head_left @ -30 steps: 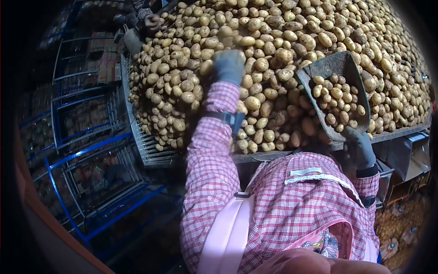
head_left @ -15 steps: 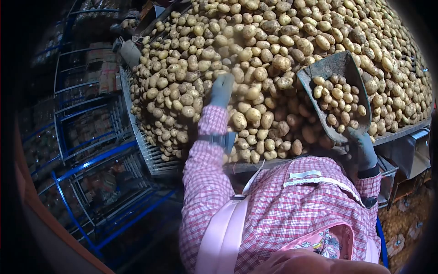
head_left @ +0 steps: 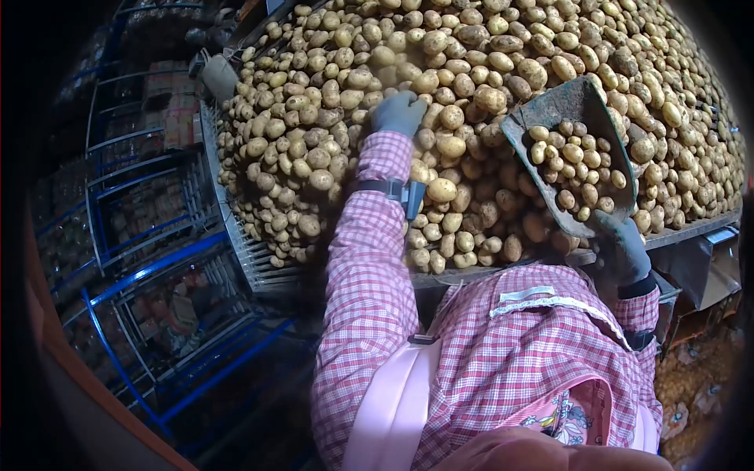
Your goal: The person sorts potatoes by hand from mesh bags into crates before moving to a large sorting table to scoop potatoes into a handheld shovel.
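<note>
A huge heap of yellow potatoes (head_left: 503, 47) fills the slatted metal table (head_left: 251, 251) in front of me. My left hand (head_left: 399, 112), in a grey glove, reaches up and rests on the potatoes near the heap's middle; whether it grips one I cannot tell. My right hand (head_left: 620, 245), also gloved, grips the handle of a dirty metal scoop (head_left: 559, 110) held tilted over the heap's right side. Several small potatoes (head_left: 577, 169) lie in the scoop. A watch strap (head_left: 393, 191) sits on my left wrist over the pink checked sleeve.
Blue metal crates and racks (head_left: 149, 267) stand stacked to the left, below the table. A grey metal chute or bin (head_left: 699, 267) hangs at the table's right edge. Bagged potatoes (head_left: 691, 392) lie on the floor at lower right.
My left hand dipped lower on the heap, then rose again to its middle. The scoop with potatoes shifted slightly up and left. Some potatoes rolled down the slope.
</note>
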### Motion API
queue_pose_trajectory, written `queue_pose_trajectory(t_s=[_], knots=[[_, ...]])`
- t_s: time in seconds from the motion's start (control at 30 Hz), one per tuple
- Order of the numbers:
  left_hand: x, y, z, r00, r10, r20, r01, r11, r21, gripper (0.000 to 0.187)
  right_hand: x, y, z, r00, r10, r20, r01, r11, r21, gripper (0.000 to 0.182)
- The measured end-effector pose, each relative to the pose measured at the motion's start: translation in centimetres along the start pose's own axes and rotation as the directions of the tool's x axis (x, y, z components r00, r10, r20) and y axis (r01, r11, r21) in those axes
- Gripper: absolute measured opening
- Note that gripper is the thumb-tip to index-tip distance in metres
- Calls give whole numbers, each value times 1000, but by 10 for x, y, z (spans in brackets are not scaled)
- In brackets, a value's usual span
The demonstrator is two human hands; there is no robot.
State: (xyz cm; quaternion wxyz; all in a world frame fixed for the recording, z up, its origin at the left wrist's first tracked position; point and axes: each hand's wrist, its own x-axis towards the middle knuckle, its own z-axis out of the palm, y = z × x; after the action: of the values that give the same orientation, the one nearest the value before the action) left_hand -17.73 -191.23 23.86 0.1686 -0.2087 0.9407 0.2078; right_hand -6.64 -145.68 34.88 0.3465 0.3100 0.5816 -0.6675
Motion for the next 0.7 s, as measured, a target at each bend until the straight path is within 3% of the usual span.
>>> queue_pose_trajectory(t_s=[0.1, 0.13, 0.23, 0.3, 0.33, 0.43, 0.47, 0.57, 0.7], knots=[[-1, -13, 14, 998, -65, 26, 68, 990, -126, 48, 2, 0, -1, 1000, -5, -11, 5, 1000, -10, 31], [1, -23, 17, 999, -13, 29, 18, 988, -152, 52, 2, 3, -3, 1000, -2, -6, 2, 1000, -11, 31], [9, -29, 20, 996, -26, 90, 38, 990, -137, 49, 6, 3, -9, 999, 12, 47, -11, 1000, -25, 31], [11, -53, 25, 978, 41, 203, 38, 928, -371, 47, 9, 6, -9, 1000, 3, 15, -2, 1000, -26, 31], [-24, -27, -16, 949, 87, 304, 54, 902, -429, 42, 9, 7, -10, 1000, 12, 24, -11, 1000, -7, 30], [-32, -37, -38, 931, 280, 234, -204, 931, -303, 36, 9, 4, -15, 998, 14, 60, -14, 1000, -2, 29], [-33, -37, -46, 981, 180, 66, -175, 981, -81, 30, 12, 5, -16, 998, 8, 58, -8, 1000, 5, 28], [2, -54, -39, 978, 177, -108, -121, 910, 397, 30, 15, 3, -16, 998, 25, 49, -25, 1000, 6, 27], [16, -38, -8, 971, 196, -134, -104, 860, 500, 30, 14, 3, -12, 999, 34, 8, -34, 999, 5, 27]])
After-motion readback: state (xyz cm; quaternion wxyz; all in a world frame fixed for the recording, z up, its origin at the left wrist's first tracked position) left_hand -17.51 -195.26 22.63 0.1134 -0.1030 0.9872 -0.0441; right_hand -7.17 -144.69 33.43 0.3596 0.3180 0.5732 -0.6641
